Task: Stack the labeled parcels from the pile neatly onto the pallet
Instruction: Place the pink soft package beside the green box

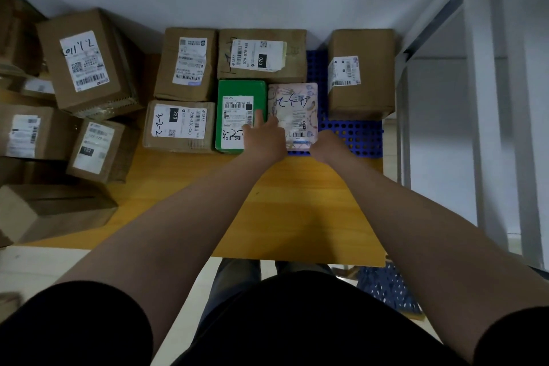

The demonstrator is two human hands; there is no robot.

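Note:
A blue perforated pallet lies against the wall and carries several labeled parcels. A pink patterned parcel lies flat at its front, right beside a green parcel. My left hand rests flat with fingers spread over the seam between the green and pink parcels. My right hand is curled on the pink parcel's near right corner, its fingers hidden. Brown boxes stand behind, at the left and at the right.
A pile of brown labeled boxes fills the left side, among them a big tilted box and a smaller one. A yellow board lies in front of the pallet. A white metal frame stands close on the right.

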